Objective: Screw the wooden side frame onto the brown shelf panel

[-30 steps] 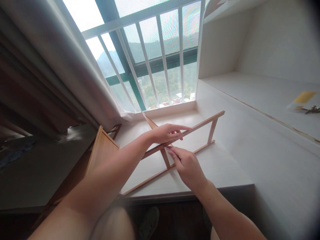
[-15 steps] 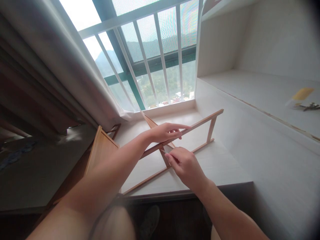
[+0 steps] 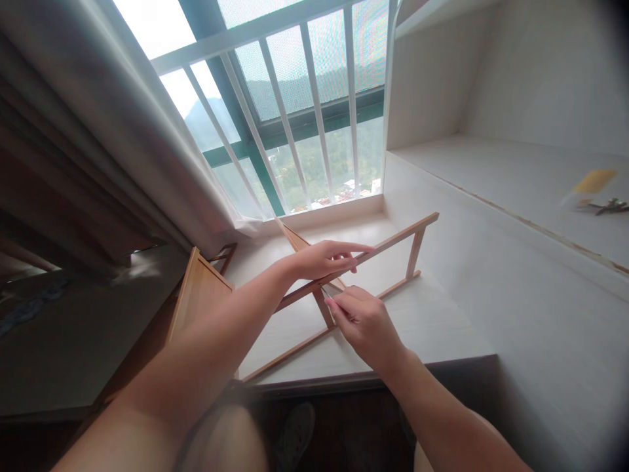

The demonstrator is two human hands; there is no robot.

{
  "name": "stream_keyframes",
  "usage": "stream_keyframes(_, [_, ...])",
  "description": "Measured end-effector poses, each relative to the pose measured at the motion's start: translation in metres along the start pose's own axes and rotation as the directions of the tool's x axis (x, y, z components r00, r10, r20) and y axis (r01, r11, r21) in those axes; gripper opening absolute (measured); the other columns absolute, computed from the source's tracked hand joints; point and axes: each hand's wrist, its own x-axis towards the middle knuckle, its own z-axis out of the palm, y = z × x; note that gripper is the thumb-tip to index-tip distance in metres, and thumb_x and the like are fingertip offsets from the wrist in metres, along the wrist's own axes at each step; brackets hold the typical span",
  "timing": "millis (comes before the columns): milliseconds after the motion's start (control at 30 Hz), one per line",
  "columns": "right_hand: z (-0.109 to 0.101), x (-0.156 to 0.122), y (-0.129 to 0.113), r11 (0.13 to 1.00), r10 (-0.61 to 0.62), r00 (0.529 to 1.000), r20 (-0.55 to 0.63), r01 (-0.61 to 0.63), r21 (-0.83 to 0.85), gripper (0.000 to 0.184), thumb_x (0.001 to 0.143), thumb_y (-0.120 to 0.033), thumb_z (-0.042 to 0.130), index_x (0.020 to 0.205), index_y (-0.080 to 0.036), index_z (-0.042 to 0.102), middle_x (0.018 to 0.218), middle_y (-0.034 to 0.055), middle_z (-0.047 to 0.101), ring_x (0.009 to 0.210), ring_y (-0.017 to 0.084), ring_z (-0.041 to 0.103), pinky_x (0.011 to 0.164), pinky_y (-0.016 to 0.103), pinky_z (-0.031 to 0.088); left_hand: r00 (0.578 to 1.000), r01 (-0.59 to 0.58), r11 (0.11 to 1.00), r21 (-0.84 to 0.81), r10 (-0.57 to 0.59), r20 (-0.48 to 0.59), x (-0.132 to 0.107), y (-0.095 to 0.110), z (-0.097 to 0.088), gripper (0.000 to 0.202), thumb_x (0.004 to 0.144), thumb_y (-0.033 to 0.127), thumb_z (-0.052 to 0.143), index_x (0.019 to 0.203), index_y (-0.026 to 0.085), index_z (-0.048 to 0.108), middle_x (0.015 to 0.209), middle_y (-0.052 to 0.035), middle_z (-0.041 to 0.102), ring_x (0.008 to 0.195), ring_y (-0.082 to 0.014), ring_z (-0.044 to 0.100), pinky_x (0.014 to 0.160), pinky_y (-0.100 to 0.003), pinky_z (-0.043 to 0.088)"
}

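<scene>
A slim wooden frame (image 3: 396, 237) with rails and crossbars stands on the pale ledge, propped at an angle. My left hand (image 3: 322, 259) lies across its upper rail, the index finger stretched along the wood and the other fingers curled over it. Just below, my right hand (image 3: 364, 322) pinches a thin metal tool (image 3: 326, 292) that looks like a hex key. The tool's tip is at the joint of the upper rail and the middle crossbar (image 3: 323, 309). Whether it sits in a screw is too small to tell. The fingers hide most of the tool.
A wooden panel piece (image 3: 199, 288) stands at the left, by a grey curtain (image 3: 162, 131). White railing (image 3: 289, 121) closes off the window behind. On the right shelf (image 3: 515, 167) are a yellow-and-clear packet (image 3: 592, 183) and small metal parts (image 3: 609, 207). The ledge's dark front edge (image 3: 363, 379) is near my knees.
The metal tool has swung from pointing left to pointing more upward at the joint, with a small shift of my right hand. My left hand and the frame keep their places.
</scene>
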Motion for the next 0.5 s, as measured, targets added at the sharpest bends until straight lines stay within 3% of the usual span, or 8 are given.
stream_keyframes(367, [0.004,0.004,-0.008,0.973,-0.119,0.989,-0.093,0.097,-0.207,0.036,0.094,-0.020,0.049,0.058,-0.018,0.049,0.062,0.0020,0.049,0.069,0.016,0.046,0.069,0.029,0.036,1.000,0.004,1.000,-0.006,-0.004,-0.007,0.002,-0.003,0.002,0.047,0.095,0.040,0.044,0.141,0.029,0.046,0.093,-0.0043,0.067,0.062,-0.0078,0.044,0.058,-0.020,0.036])
stream_keyframes(500, [0.009,0.004,-0.012,0.963,-0.116,0.988,-0.098,0.088,-0.255,0.037,0.092,-0.022,0.052,0.056,-0.018,0.049,0.059,0.0020,0.051,0.068,0.016,0.046,0.069,0.029,0.035,0.999,0.028,1.000,-0.011,-0.028,0.019,0.001,-0.003,0.002,0.050,0.095,0.040,0.045,0.144,0.029,0.042,0.084,-0.0031,0.067,0.057,-0.0068,0.044,0.057,-0.020,0.038])
